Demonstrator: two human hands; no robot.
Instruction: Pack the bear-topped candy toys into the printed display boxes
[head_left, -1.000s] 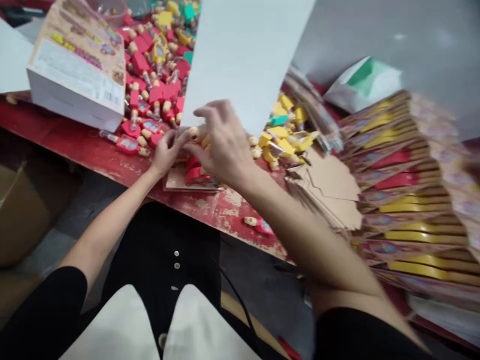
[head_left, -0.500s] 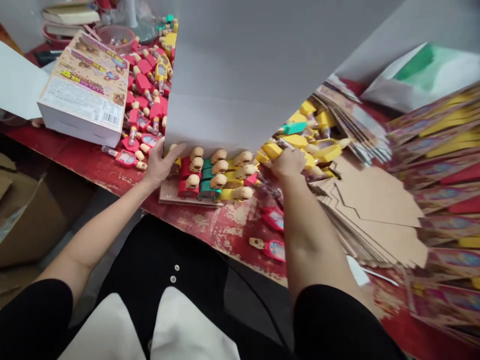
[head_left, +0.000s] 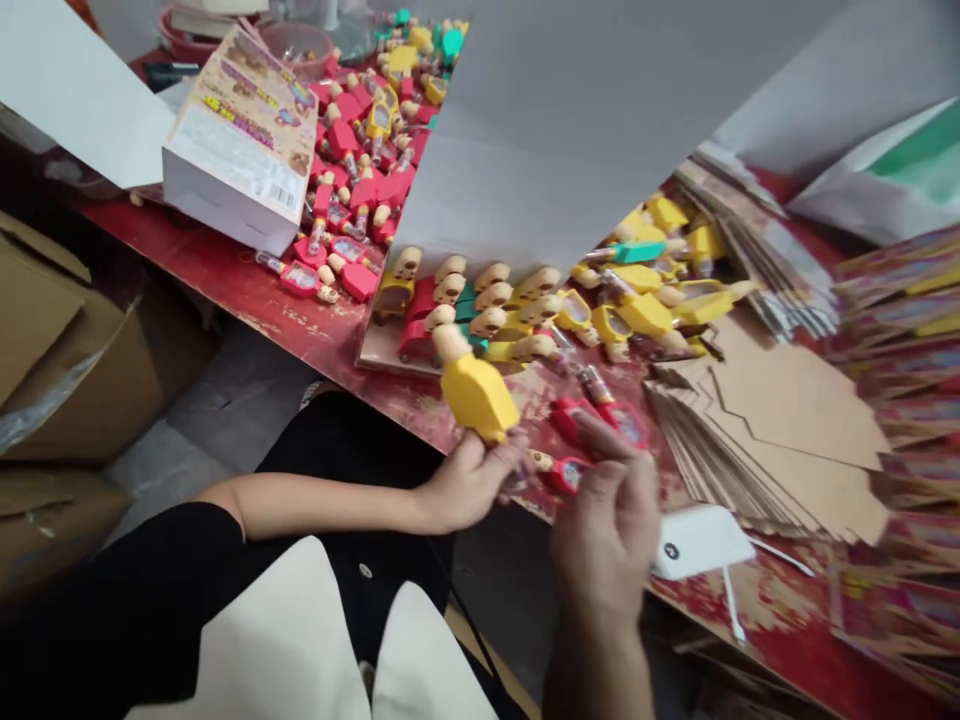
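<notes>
The left hand (head_left: 469, 480) pinches a yellow toy (head_left: 474, 390) upright by its base just above the surface (head_left: 300, 320) edge, the right hand (head_left: 607, 520) beside it loosely curled with blurred fingertips, so a weak pinch could drop the toy floorward.

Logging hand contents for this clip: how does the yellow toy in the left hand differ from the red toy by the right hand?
The yellow toy is lifted clear of the table, upright in the left hand; the red toy lies flat at the table's edge. The yellow one shows its plain back, the red one a printed face. The right hand reaches toward the red one; contact is unclear. Both have a tan knob at one end.
</notes>
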